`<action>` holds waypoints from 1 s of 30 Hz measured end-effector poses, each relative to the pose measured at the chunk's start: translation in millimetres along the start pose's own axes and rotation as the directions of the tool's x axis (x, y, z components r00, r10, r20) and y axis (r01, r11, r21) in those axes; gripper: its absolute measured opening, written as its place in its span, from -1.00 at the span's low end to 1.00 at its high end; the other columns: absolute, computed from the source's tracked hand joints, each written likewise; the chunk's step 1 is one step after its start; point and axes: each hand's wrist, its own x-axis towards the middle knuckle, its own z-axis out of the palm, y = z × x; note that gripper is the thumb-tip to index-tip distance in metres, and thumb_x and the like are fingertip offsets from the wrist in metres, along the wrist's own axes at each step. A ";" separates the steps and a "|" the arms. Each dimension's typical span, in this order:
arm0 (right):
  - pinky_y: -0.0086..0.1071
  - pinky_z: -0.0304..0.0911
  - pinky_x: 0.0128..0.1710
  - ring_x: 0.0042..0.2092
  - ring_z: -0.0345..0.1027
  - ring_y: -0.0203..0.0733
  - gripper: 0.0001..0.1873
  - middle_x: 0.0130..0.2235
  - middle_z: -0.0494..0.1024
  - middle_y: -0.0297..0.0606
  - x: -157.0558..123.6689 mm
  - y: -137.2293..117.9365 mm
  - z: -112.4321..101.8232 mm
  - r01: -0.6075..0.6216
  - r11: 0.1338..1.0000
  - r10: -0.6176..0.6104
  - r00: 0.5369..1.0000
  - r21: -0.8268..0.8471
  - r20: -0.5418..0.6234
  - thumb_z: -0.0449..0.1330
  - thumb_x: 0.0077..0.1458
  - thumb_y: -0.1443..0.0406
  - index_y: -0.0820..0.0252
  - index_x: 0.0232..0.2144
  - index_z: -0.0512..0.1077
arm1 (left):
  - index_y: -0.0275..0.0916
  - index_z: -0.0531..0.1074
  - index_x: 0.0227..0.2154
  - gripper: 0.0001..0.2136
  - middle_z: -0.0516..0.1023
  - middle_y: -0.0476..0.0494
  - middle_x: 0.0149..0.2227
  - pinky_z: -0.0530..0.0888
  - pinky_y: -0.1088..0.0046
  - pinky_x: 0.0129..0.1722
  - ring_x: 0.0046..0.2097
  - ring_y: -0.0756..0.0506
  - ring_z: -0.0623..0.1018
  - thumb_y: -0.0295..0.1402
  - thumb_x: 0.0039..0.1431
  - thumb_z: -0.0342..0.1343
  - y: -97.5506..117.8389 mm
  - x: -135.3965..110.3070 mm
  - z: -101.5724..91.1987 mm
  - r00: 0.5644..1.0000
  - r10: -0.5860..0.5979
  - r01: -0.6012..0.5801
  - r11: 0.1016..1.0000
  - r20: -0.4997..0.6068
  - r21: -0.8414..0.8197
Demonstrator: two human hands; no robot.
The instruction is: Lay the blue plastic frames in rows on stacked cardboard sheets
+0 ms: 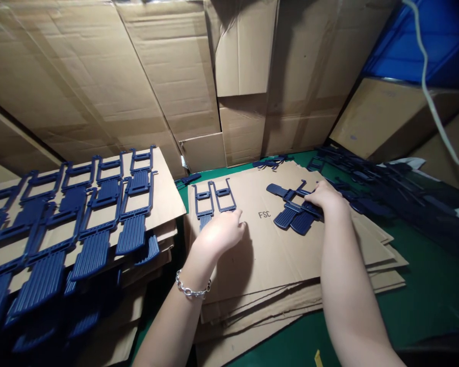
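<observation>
Two dark blue plastic frame pieces with ribbed paddle ends lie side by side at the left of a cardboard sheet [275, 255]. My left hand [222, 232] is closed over the lower end of the right-hand frame piece [224, 196]; the palm hides its paddle. The neighbouring frame piece [204, 201] lies flat, partly behind that hand. On the right of the sheet is a small crossed heap of blue frame pieces [290, 211]. My right hand [325, 196] has its fingers closed on the heap's right side, and its grip is partly hidden.
At left, a cardboard stack [168, 201] carries rows of similar blue pieces. More blue pieces [390, 183] are jumbled on the green table [428, 295] at right. Tall cardboard [168, 66] stands behind. A white cable [424, 76] hangs at upper right, before a blue bin [401, 51].
</observation>
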 end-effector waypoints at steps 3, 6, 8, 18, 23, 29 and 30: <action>-0.06 0.12 -0.02 0.10 0.07 0.18 -0.16 0.07 0.23 0.12 -8.9 -3.5 -8.3 -0.131 0.991 0.132 0.990 -0.026 0.055 0.30 -0.21 0.03 0.28 0.09 0.21 | -0.34 0.28 0.03 -0.57 0.36 -0.38 0.04 0.34 0.23 -0.07 0.06 -0.29 0.36 -0.25 0.17 -0.19 0.0 0.1 -0.2 1.000 -0.007 0.007 1.000 0.001 -0.003; 0.01 -0.02 0.06 0.12 0.02 0.19 -0.26 0.07 0.26 0.06 -14.7 -5.7 -15.2 -0.148 0.984 0.159 0.979 -0.095 0.124 0.25 -0.17 -0.05 0.24 0.01 0.33 | -0.34 0.28 0.04 -0.57 0.36 -0.37 0.04 0.34 0.23 -0.08 0.05 -0.29 0.36 -0.25 0.17 -0.19 0.6 -0.6 -0.9 1.000 -0.011 0.011 1.000 0.006 -0.007; 0.04 -0.03 0.05 0.15 -0.03 0.22 -0.27 0.07 0.27 0.04 -14.9 -7.0 -14.8 -0.153 0.979 0.172 0.975 -0.135 0.139 0.24 -0.17 -0.08 0.21 -0.01 0.35 | -0.33 0.27 0.04 -0.57 0.36 -0.37 0.04 0.35 0.23 -0.09 0.05 -0.28 0.37 -0.26 0.17 -0.20 1.0 -1.1 -1.2 1.000 -0.015 0.015 1.000 0.004 -0.007; -0.02 0.11 -0.04 0.08 0.11 0.15 -0.49 0.01 0.34 -0.02 -5.4 -11.2 2.2 -0.119 0.990 0.124 0.990 -0.076 0.062 0.25 -0.20 0.20 0.21 -0.12 0.41 | -0.33 0.26 0.06 -0.56 0.39 -0.37 0.00 0.36 0.23 -0.11 0.02 -0.28 0.39 -0.27 0.16 -0.19 3.3 -4.2 -1.8 1.000 -0.016 0.016 1.000 -0.008 -0.010; 0.04 0.04 -0.03 -0.02 0.22 0.19 -0.58 -0.09 0.40 0.02 -12.9 -9.6 -16.1 -0.046 0.999 0.045 0.998 0.028 0.038 0.20 -0.17 0.13 0.25 -0.25 0.45 | -0.33 0.28 0.05 -0.56 0.41 -0.37 -0.01 0.36 0.22 -0.11 0.03 -0.28 0.39 -0.26 0.16 -0.19 4.9 -6.5 -5.5 0.999 0.003 -0.004 1.000 -0.032 -0.025; -0.33 0.18 -0.36 -0.33 0.35 -0.09 -0.84 -0.43 0.46 -0.16 -40.8 -13.8 -48.0 0.208 0.899 -0.224 0.974 0.386 -0.002 0.08 -0.11 0.29 0.25 -0.49 0.42 | -0.30 0.28 0.07 -0.54 0.36 -0.32 0.06 0.29 0.18 0.00 0.06 -0.26 0.36 -0.16 0.19 -0.15 7.7 -5.2 -6.4 0.987 0.097 -0.120 0.976 -0.129 -0.184; -0.37 0.17 -0.39 -0.38 0.34 -0.15 -0.87 -0.47 0.45 -0.20 -48.3 -17.4 -51.9 0.260 0.854 -0.286 0.958 0.450 -0.010 0.07 -0.12 0.32 0.26 -0.52 0.40 | -0.29 0.24 0.10 -0.50 0.33 -0.31 0.08 0.30 0.19 0.01 0.07 -0.25 0.35 -0.12 0.18 -0.13 7.9 -3.7 -5.6 0.985 0.105 -0.139 0.954 -0.138 -0.265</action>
